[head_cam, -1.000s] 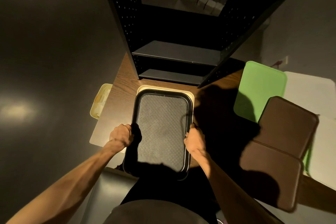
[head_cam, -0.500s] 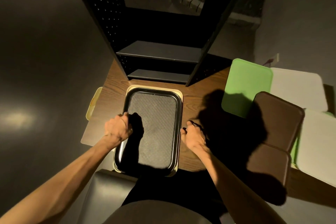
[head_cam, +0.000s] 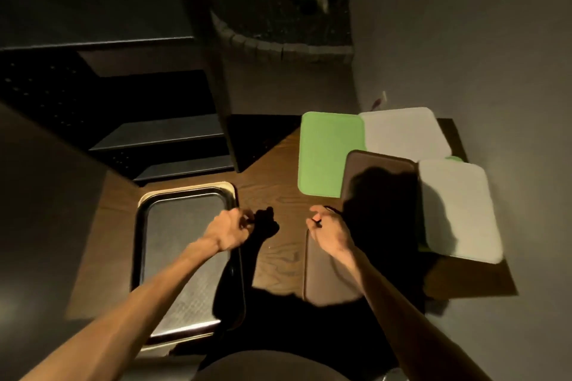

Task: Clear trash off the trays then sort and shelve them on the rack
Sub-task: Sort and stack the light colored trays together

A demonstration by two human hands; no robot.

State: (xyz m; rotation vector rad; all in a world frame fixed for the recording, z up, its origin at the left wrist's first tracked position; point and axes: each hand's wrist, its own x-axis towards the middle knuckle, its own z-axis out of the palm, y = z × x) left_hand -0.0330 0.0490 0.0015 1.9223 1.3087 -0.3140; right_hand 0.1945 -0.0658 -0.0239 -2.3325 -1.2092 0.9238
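A black tray point(head_cam: 182, 260) lies nested on a cream tray point(head_cam: 185, 188) at the table's left, in front of the dark rack point(head_cam: 161, 133). My left hand point(head_cam: 230, 229) hovers over the black tray's right rim, loosely curled, holding nothing. My right hand point(head_cam: 328, 227) hangs above the far corner of a near brown tray point(head_cam: 322, 275), fingers half-curled and apart, holding nothing. To the right lie a green tray point(head_cam: 328, 155), a second brown tray point(head_cam: 380, 182) and two white trays point(head_cam: 402, 133) point(head_cam: 458, 210). No trash shows on any tray.
The wooden table point(head_cam: 272, 192) shows bare between the two tray groups. A potted plant point(head_cam: 278, 9) stands behind the rack's right post. A green edge point(head_cam: 453, 159) peeks from under the nearer white tray. The table's right edge runs close past the white trays.
Both hands have let go of the black tray, now resting on the cream tray, and moved right. My view has swung right too, so the rack sits further left.
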